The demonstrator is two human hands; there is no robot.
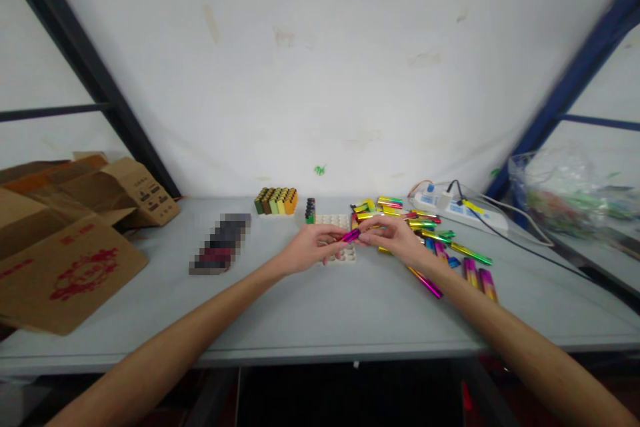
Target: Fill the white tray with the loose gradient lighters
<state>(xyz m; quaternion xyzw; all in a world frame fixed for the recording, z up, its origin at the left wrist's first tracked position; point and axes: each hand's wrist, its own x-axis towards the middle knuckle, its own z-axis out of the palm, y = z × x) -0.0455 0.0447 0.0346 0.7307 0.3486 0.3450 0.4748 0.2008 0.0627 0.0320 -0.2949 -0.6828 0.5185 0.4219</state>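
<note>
A shiny purple tube [351, 235] is held between my two hands, above a white tray with round holes [333, 220]. My left hand [314, 245] pinches its left end, and my right hand [393, 237] has its fingers closed on the right end. Small dark and green pieces [311, 210] stand along the tray's left side. Right of the tray, partly behind my right hand, lies a loose pile of shiny yellow, green and pink tubes [436, 235]. Two purple-and-yellow tubes [479, 278] lie near my right forearm.
A block of upright green and yellow pieces [276, 201] stands at the back. A pixelated dark object [221, 244] lies left on the table [320, 327]. Cardboard boxes [75, 260] fill the far left. A white power strip [457, 211] with cables and a clear plastic bag [560, 180] are at right.
</note>
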